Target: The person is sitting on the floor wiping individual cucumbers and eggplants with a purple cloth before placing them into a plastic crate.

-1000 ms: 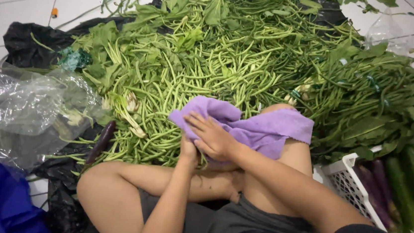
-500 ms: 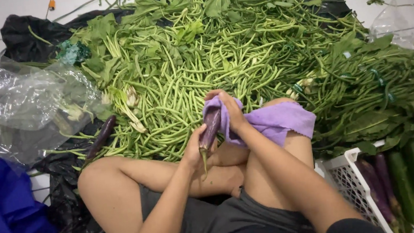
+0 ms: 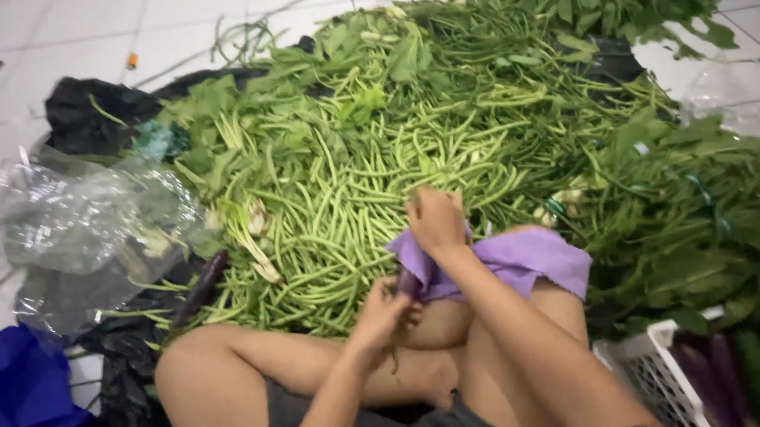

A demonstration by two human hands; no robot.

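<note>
A purple cloth lies over my right knee. My right hand pinches the cloth's left edge and folds it over a dark purple eggplant, of which only a short piece shows. My left hand grips the eggplant's near end just below the cloth. Both hands work over my crossed legs, at the front edge of a big heap of green long beans.
Leafy greens flank the beans on the right and behind. Another eggplant lies on black plastic at left, beside crumpled clear plastic bags. A white crate with eggplants and cucumbers stands at lower right. Blue cloth sits lower left.
The cloth, first spread flat under my right hand, was lifted and an eggplant came up in my left hand. Now the cloth wraps the eggplant and my right hand sits further forward.
</note>
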